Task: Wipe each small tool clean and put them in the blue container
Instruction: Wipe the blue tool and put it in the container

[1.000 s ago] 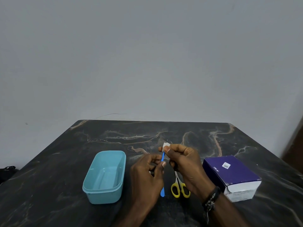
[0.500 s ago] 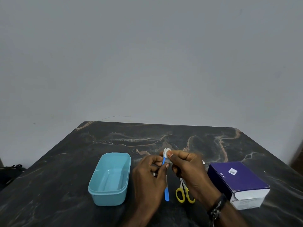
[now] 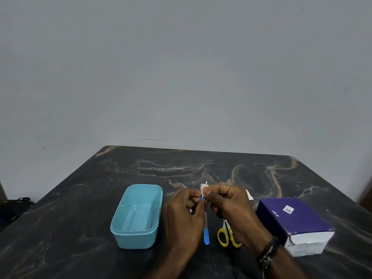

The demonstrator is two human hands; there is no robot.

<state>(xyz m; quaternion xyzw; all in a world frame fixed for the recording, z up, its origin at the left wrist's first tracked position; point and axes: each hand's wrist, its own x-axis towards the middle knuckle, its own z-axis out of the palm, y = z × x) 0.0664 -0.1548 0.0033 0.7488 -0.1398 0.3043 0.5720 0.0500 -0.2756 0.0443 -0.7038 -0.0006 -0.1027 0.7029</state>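
My left hand [image 3: 184, 214] grips a thin blue tool [image 3: 206, 236] near its upper end, and the tool hangs down with its wider blue end just above the table. My right hand [image 3: 231, 208] pinches a small white wipe [image 3: 203, 187] around the tool's top. The light blue container [image 3: 122, 228] stands open to the left of my hands, with nothing visible inside. Yellow-handled scissors [image 3: 225, 236] lie on the table under my right hand, their blades partly hidden.
A purple and white box [image 3: 291, 220] sits at the right on the dark marble table [image 3: 80, 198]. A small white scrap [image 3: 249, 195] lies behind my right hand. A dark object [image 3: 14, 206] lies off the table's left edge. A plain grey wall is behind.
Both hands stay together on the blue tool and the wipe. The whole scene has shifted a little right and down in view; the wipe stays at the tool's top.
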